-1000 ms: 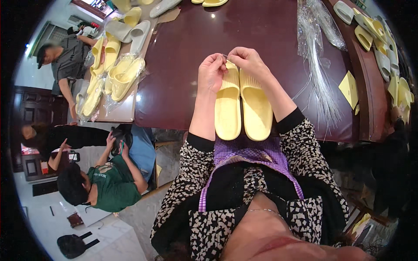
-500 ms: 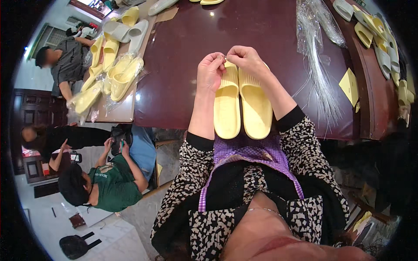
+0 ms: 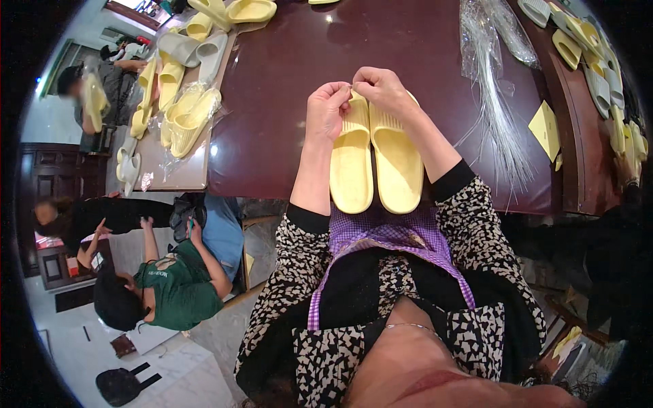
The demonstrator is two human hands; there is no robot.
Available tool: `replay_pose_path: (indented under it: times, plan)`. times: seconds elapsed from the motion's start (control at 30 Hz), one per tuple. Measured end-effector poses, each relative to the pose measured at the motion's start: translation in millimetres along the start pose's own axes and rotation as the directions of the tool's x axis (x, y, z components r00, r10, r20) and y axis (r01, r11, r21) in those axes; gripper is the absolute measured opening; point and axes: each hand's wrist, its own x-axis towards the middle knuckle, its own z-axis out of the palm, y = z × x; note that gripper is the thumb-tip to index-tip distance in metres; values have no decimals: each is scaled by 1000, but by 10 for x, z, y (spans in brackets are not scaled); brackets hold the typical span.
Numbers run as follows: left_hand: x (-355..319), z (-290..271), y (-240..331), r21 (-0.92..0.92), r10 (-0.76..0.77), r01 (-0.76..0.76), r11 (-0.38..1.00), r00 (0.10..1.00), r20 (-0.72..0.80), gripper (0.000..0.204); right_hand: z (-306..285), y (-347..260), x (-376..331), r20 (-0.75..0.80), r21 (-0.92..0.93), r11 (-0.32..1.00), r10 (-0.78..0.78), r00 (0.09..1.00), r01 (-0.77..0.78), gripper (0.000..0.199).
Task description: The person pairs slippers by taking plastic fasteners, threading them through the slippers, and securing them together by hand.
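Nearest the camera, the person's patterned sleeves and a purple checked apron (image 3: 388,234) filled the lower middle of the view, with both forearms rising toward twelve o'clock. Just beyond the apron, a pair of yellow slippers (image 3: 374,160) lay side by side and touching on the near edge of the dark red table (image 3: 272,88), soles down and ribbed footbeds up. Their long axes ran from six to twelve o'clock, heels toward the person at six and toes pointing away at twelve. Set like that, the far ends sat directly under the hands, which probably kept the pair matched and steady while the fingers worked at the toes.

The left hand (image 3: 326,109) and the right hand (image 3: 381,88) met above the toe ends, fingertips pinched together as if on something small and thin between them; what it was could not be made out. The right hand's heel rested on the right slipper.

Further out, at about two o'clock from the hands, a sheaf of clear plastic bags (image 3: 493,81) lay on the table with a yellow card (image 3: 545,129) beside it, within easy reach. Along the far right rim ran more slippers (image 3: 598,61), yellow and grey. At ten o'clock, bagged yellow slippers (image 3: 187,119) lay on a lighter side table (image 3: 183,173), with other people seated off to the left.
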Motion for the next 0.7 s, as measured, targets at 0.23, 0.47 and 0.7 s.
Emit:
replay_pose_path:
  times: [0.23,0.47,0.7]
  plan:
    - [-8,1,-16,25,-13,13,1000,1000,-8,3,13,21,1,26,18,1000,-8,1000,8,16]
    - [8,19,-31,-61,36,-36,998,999,-1,8,31,-41,4,-67,-113,991,-73,995,65,15]
    - [14,-193,116,-100,141,-164,981,968,-206,18,-293,-163,-292,-264,-468,817,-493,829,337,12]
